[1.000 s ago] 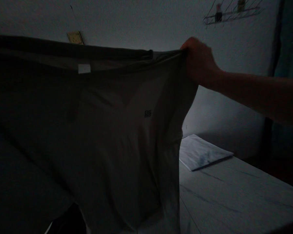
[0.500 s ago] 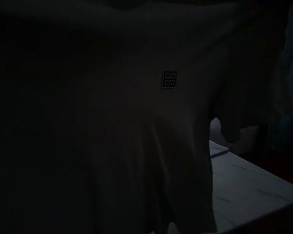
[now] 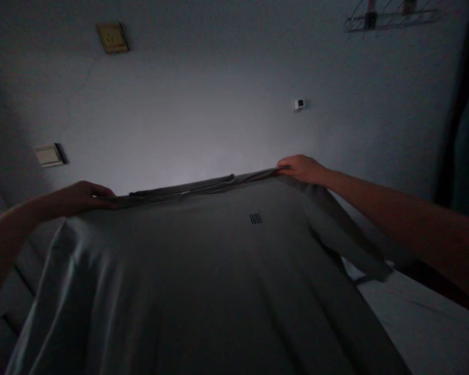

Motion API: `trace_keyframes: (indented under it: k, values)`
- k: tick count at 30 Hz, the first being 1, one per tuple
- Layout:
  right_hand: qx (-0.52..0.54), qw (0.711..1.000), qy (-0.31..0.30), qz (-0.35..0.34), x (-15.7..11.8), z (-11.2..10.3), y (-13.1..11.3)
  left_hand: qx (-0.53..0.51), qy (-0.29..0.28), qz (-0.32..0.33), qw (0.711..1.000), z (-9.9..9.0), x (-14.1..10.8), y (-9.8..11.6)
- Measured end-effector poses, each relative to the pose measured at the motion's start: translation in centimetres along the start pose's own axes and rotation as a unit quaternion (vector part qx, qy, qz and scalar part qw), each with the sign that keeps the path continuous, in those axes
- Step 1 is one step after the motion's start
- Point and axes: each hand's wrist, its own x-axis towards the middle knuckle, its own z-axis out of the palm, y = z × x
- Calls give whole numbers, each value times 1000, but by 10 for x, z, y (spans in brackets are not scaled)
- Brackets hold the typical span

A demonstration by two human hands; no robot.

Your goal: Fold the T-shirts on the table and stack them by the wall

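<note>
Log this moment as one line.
left hand: gripping shirt shoulder | right hand: gripping other shoulder | shirt: hanging spread, dark emblem facing camera

Dim, grainy view; wall (image 3: 203,114) brightest mid-frame, upper corners darker; shirt (image 3: 203,250) mostly shadowed, fine detail soft.

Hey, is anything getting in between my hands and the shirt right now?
Nothing visible is. Your left hand directly grips the shirt near one shoulder, and your right hand directly grips it near the other.
</note>
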Motion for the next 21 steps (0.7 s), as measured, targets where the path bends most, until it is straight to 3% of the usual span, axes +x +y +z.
trace_keyframes:
  k: [2,3,7,11,14,16,18,21]
  values:
    - [-33,998,-52,9,0,63,-5,-88,-127,29,988,45,19,14]
    - [-51,995,-82,17,-1,95,-8,-117,-155,33,980,74,25,24]
    - [-95,975,-196,43,-18,220,-22,-108,-76,27,991,200,25,77]
    - [-94,964,-245,50,-50,323,-35,-51,-128,-34,990,314,2,127]
    - [-86,960,-262,52,-68,373,-40,-43,-129,-72,988,378,-14,152]
    - [-79,959,-268,51,-74,395,-39,-45,-132,-87,986,409,-20,161]
    - [-70,960,-268,49,-75,412,-38,-40,-146,-87,985,429,-21,166]
    - [-48,964,-258,47,-73,430,-37,-21,-153,-88,984,446,-17,173]
